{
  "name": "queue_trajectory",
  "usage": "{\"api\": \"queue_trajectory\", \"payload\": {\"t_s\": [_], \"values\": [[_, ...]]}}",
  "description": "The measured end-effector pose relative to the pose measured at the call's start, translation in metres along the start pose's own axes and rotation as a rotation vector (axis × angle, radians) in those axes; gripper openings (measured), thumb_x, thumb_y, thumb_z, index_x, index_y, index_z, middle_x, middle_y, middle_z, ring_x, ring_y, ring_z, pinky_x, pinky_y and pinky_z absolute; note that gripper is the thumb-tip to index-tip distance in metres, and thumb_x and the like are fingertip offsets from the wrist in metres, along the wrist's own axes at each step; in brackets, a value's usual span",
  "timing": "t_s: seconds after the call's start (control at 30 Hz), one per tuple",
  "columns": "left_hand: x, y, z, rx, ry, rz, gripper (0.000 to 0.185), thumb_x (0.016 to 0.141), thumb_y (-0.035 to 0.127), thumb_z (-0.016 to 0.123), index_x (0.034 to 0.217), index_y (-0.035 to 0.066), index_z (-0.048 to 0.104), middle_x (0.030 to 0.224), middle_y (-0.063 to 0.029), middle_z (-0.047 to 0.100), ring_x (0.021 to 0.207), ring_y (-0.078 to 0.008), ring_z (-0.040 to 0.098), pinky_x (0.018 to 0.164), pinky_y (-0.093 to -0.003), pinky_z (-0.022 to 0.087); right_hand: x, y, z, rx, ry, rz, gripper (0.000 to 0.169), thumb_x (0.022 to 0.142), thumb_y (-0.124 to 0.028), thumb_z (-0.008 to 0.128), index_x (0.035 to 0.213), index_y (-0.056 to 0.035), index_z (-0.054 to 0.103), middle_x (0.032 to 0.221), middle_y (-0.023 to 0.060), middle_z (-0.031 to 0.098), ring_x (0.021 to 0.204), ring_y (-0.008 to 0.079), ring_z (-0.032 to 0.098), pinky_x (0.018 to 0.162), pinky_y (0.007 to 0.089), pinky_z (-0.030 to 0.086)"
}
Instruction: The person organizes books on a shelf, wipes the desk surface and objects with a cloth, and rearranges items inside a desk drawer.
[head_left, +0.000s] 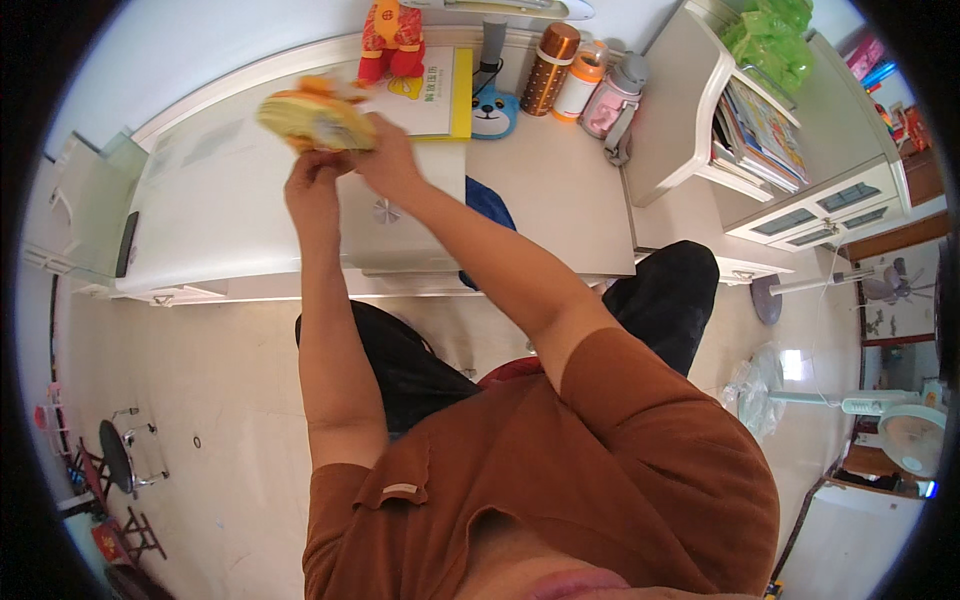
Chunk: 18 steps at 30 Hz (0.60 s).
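A blurred yellow-and-orange object (319, 124), too smeared to name, is up above the left part of the desk (225, 217). My right hand (386, 154) grips its right side. From below, my left hand (313, 171) pinches its lower edge, with the fingertips partly hidden. Just behind my hands lies a yellow-edged book or calendar (442, 94) bearing writing. A red-and-gold stuffed figure (391, 37) stands at its left end.
Right of the book are a blue dog-face lamp base (493, 112), a copper flask (551, 71), a white-and-orange bottle (579, 81) and a pink bottle (611, 97). A shelf (686, 90) rises farther right. Dark blue cloth (487, 206) hangs over the front edge.
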<state>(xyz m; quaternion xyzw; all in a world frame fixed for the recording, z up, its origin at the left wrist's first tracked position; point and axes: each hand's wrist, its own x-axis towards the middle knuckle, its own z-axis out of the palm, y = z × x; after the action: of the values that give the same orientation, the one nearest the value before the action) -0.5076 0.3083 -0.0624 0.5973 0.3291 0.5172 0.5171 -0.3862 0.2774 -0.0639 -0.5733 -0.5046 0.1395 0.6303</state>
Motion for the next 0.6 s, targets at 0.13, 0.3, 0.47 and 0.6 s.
{"api": "queue_trajectory", "payload": {"t_s": [0.13, 0.3, 0.47, 0.6], "values": [[-0.022, -0.005, 0.056, 0.036, -0.217, 0.084, 0.019, 0.09, 0.001, 0.055, 0.104, -0.002, 0.066, 0.091, -0.007, 0.07, 0.084, -0.0129, 0.063, 0.079, -0.026, 0.05, -0.015, 0.006, -0.112, 0.156, 0.091, 0.048, 0.042, 0.068, 0.005, 0.073, 0.11, 0.0001, 0.065, 0.103, 0.0145, 0.07, 0.095, 0.0285, 0.067, 0.08, 0.0367, 0.055], [-0.034, 0.003, 0.09, 0.131, -0.32, 0.04, 0.022, 0.091, 0.009, 0.06, 0.109, -0.001, 0.066, 0.093, -0.0073, 0.07, 0.081, -0.0112, 0.061, 0.078, -0.0253, 0.049, -0.018, 0.036, -0.235, 0.042, 0.204, 0.265, 0.043, 0.084, -0.007, 0.074, 0.122, 0.0023, 0.057, 0.113, 0.0132, 0.065, 0.087, 0.0224, 0.068, 0.058, 0.0322, 0.061], [-0.031, 0.001, 0.097, 0.223, -0.319, 0.025, 0.022, 0.091, 0.011, 0.061, 0.109, -0.001, 0.066, 0.093, -0.0077, 0.07, 0.081, -0.0117, 0.061, 0.078, -0.0256, 0.049, -0.006, 0.107, -0.301, -0.014, 0.361, 0.496, 0.033, 0.087, -0.01, 0.07, 0.117, 0.001, 0.062, 0.108, 0.0124, 0.067, 0.089, 0.0241, 0.068, 0.058, 0.0349, 0.061], [-0.029, -0.005, 0.101, 0.23, -0.321, 0.008, 0.022, 0.091, 0.011, 0.061, 0.108, -0.001, 0.066, 0.093, -0.0076, 0.07, 0.082, -0.0121, 0.062, 0.078, -0.0255, 0.049, 0.005, 0.163, -0.317, 0.012, 0.385, 0.529, 0.032, 0.087, -0.011, 0.07, 0.116, 0.0002, 0.062, 0.107, 0.0113, 0.068, 0.089, 0.0223, 0.068, 0.057, 0.0346, 0.06]]}}
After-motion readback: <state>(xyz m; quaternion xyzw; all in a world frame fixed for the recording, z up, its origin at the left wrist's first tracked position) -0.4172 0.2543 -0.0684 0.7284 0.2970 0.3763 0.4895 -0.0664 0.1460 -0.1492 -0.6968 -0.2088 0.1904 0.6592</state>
